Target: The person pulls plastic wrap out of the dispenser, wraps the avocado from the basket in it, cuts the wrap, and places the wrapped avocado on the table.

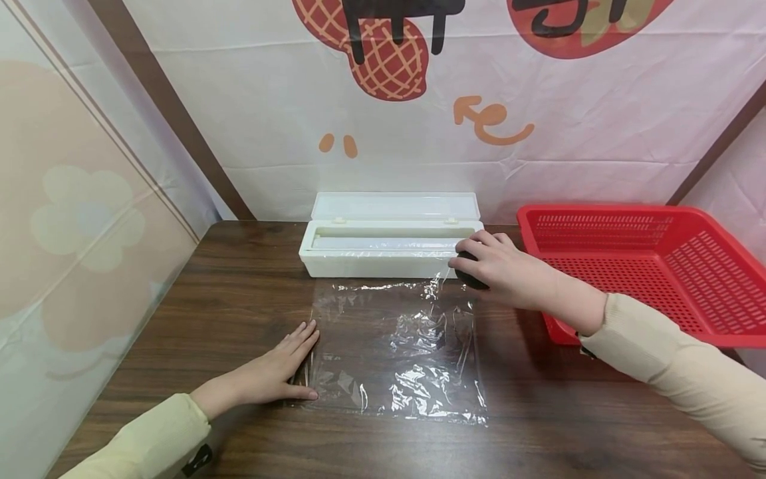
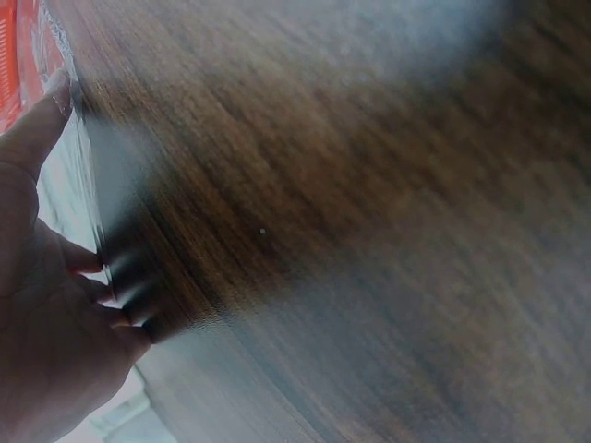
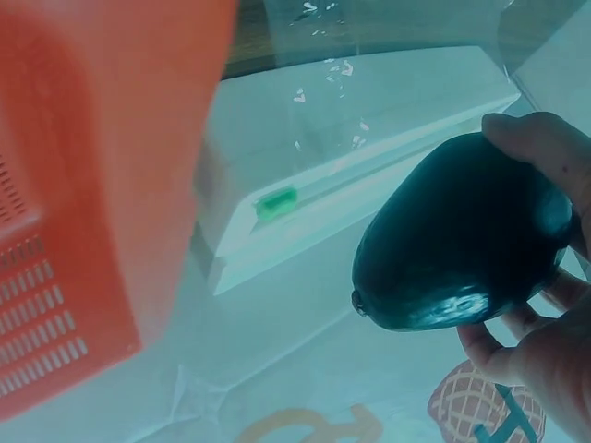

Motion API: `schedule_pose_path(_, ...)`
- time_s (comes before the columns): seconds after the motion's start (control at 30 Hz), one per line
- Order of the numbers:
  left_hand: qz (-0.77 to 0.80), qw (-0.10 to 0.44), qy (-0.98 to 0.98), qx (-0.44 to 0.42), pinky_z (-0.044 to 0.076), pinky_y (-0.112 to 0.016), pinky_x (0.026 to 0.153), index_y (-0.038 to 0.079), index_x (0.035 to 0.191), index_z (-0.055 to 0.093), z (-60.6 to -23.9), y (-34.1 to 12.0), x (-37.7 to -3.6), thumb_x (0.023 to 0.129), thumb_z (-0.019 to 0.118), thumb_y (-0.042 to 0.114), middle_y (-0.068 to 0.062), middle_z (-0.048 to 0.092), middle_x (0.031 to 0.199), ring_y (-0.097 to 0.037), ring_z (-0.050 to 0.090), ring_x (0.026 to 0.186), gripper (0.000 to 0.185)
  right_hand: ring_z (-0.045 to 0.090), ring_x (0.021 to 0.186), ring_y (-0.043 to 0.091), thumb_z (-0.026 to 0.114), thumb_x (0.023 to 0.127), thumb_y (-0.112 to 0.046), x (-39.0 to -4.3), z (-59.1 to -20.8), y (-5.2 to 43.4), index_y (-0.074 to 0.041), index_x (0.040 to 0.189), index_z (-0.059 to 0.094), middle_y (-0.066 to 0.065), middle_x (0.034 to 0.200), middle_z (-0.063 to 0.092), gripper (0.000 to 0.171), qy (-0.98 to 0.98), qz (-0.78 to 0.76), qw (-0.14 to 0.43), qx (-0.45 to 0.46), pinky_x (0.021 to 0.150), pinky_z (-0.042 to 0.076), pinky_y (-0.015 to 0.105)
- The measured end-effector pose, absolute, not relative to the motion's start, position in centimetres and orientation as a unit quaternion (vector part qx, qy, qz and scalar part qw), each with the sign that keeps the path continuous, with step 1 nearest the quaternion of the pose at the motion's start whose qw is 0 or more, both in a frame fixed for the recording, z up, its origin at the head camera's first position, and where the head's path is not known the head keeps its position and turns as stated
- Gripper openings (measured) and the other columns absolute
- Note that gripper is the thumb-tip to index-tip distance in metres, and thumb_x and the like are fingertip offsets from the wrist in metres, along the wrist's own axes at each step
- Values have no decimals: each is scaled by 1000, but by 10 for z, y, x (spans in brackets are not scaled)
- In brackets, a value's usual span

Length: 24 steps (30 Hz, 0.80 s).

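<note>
My right hand (image 1: 509, 269) grips a dark, smooth avocado (image 3: 462, 240) above the right end of the white cling film box (image 1: 371, 265). The stem nub shows in the right wrist view. A sheet of clear cling film (image 1: 407, 352) runs from the box towards me over the tabletop, wrinkled and shiny on its right side. At the film's left edge my left hand (image 1: 269, 372) lies with fingers extended and thumb spread, fingertips right at the film. In the left wrist view, the left hand (image 2: 55, 305) is seen from the palm side.
The box's lid (image 1: 395, 206) stands raised at the back, with a white film roll (image 1: 383, 243) inside. A red plastic basket (image 1: 604, 211) stands at the right, close to my right forearm. Behind the brown wooden table (image 1: 239, 279) hangs a printed cloth (image 1: 269, 100).
</note>
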<state>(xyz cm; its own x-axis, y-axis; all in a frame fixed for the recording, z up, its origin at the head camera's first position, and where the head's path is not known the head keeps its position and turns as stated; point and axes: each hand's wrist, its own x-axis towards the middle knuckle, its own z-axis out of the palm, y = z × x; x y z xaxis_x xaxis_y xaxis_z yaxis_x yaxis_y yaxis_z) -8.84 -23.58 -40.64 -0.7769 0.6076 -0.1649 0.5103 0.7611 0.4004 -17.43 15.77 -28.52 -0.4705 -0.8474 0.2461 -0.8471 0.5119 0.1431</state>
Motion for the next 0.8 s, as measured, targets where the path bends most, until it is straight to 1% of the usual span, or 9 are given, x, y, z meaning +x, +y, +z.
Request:
schedule_pose_path(0.1, 167, 143, 927, 303, 16, -53, 107, -10, 139, 22, -407, -236, -89, 77, 61, 55, -26, 11, 148, -41, 9, 135, 98, 46, 101, 30, 82, 63, -16, -173, -286, 154, -9, 110, 59, 12, 106, 54, 52, -856, 1, 142, 497, 68, 43, 43)
schedule_pose_path(0.2, 168, 145, 928, 301, 17, -52, 107, -9, 139, 21, -407, -236, -89, 77, 61, 56, -25, 10, 148, -41, 8, 135, 98, 45, 101, 30, 81, 64, -15, -172, -286, 149, -10, 108, 58, 11, 105, 54, 49, -853, 4, 144, 502, 65, 42, 42)
schedule_pose_path(0.33, 170, 147, 927, 299, 17, -52, 107, -9, 140, 21, -407, -236, -89, 77, 61, 55, -25, 10, 148, -40, 8, 135, 98, 46, 99, 30, 80, 64, -17, -171, -289, 143, -10, 105, 58, 10, 104, 54, 46, -848, 5, 152, 508, 65, 43, 42)
schedule_pose_path(0.5, 172, 137, 925, 309, 18, -53, 106, -11, 138, 22, -406, -236, -88, 78, 61, 54, -27, 12, 147, -42, 9, 134, 97, 47, 98, 30, 82, 59, -17, -171, -292, 137, -11, 107, 59, 10, 105, 54, 53, -846, 0, 150, 512, 68, 45, 44)
schedule_pose_path(0.63, 171, 124, 924, 318, 20, -55, 104, -12, 137, 24, -405, -236, -87, 78, 62, 52, -30, 14, 145, -45, 12, 132, 95, 47, 98, 30, 82, 61, -23, -169, -293, 132, -10, 109, 59, 9, 106, 54, 55, -844, -1, 141, 517, 69, 44, 44)
schedule_pose_path(0.7, 173, 126, 924, 316, 19, -55, 104, -12, 137, 24, -405, -237, -87, 78, 62, 52, -29, 14, 146, -45, 12, 133, 95, 47, 98, 30, 82, 62, -25, -168, -293, 129, -10, 110, 59, 10, 106, 54, 56, -842, 1, 138, 521, 69, 44, 44)
schedule_pose_path(0.8, 172, 129, 925, 314, 19, -55, 105, -12, 137, 24, -406, -237, -87, 78, 62, 52, -29, 13, 146, -44, 11, 133, 95, 48, 98, 30, 81, 63, -24, -165, -294, 125, -9, 110, 59, 10, 106, 54, 55, -838, 4, 134, 528, 69, 44, 44)
